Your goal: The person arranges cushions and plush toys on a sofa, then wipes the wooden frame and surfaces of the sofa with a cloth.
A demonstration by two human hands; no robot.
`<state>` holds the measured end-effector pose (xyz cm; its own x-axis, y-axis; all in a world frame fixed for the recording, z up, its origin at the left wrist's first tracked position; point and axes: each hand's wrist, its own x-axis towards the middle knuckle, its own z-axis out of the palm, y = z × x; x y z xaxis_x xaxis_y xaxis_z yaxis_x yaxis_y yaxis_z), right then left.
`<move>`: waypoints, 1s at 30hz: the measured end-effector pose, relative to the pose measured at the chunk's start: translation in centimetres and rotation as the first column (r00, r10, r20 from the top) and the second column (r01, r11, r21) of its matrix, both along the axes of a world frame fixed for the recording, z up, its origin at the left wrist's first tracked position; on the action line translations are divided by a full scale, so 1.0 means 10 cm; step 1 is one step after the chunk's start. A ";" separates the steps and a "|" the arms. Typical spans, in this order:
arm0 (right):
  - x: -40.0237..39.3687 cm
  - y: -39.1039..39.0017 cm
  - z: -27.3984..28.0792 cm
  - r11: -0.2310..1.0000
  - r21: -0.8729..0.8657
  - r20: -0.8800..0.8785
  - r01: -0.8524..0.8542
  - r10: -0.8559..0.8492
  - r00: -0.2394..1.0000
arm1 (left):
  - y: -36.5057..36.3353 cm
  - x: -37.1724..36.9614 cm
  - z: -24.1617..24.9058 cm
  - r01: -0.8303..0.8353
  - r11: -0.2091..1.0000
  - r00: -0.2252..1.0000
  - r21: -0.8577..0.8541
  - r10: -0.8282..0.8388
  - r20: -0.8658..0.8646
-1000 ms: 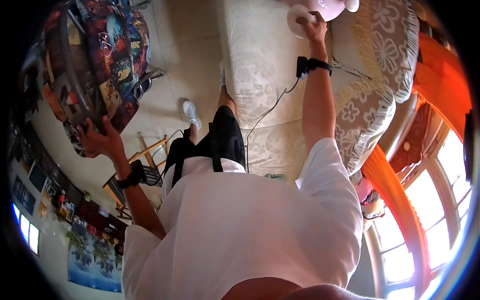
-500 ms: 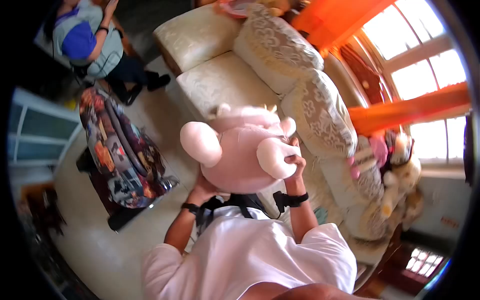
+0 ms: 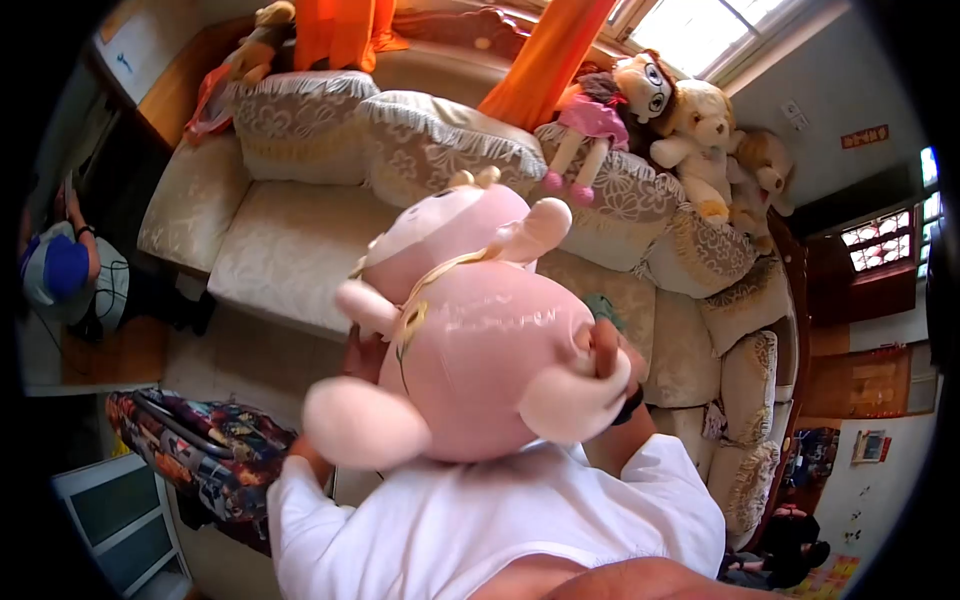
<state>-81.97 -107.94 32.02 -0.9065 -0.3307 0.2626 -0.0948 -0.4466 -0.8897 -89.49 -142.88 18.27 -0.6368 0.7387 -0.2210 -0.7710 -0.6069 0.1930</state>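
Note:
A large pink plush toy (image 3: 485, 350) is held up in front of my chest, its head tilted toward the sofa and its pale feet toward me. A yellow flower on a green stem marks its belly, and a thin yellow cord runs around its neck. My right hand (image 3: 612, 355) grips its side by the right foot, fingers curled into the fabric. On the other side, my left hand (image 3: 362, 355) presses against the body below a stubby arm; most of its fingers are hidden behind the toy.
A long cream sofa (image 3: 285, 255) with patterned cushions stretches ahead and curves to the right. A doll (image 3: 590, 120) and a teddy bear (image 3: 697, 145) sit on its back. A patterned suitcase-like item (image 3: 215, 450) stands at left, near a person (image 3: 75, 270); another person (image 3: 790, 550) is at lower right.
My view has turned right, bringing more of the sofa and the sitting toys into sight. The plush toy has come up closer and tipped, so its belly and head now show.

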 end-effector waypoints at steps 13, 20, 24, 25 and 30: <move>-0.65 1.09 0.72 0.844 -0.050 0.087 -0.534 0.537 0.839 | 2.89 -0.69 0.61 0.371 0.911 0.928 0.182 -0.373 -0.024; -1.02 1.21 0.60 0.771 -0.054 0.218 -0.635 0.630 0.746 | 2.96 -1.37 0.55 0.126 0.985 0.984 0.114 -0.110 -0.142; -1.58 1.30 0.23 0.755 0.006 0.117 -0.655 0.650 0.751 | 2.48 -2.03 0.26 -0.200 0.977 0.953 -0.079 0.176 -0.246; -1.72 1.25 0.24 0.766 0.045 0.132 -0.641 0.632 0.764 | 2.35 -2.24 0.18 -0.295 0.944 0.926 -0.148 0.244 -0.289; -2.78 1.05 0.32 0.760 0.266 0.079 -0.593 0.596 0.799 | 1.77 -3.48 -0.08 -0.716 0.614 0.657 -0.331 0.435 -0.615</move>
<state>-109.77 -97.43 35.24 -0.5028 -0.8594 0.0928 0.1014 -0.1652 -0.9810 -124.31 -125.15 17.44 -0.9995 0.0313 -0.0104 -0.0267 -0.5812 0.8133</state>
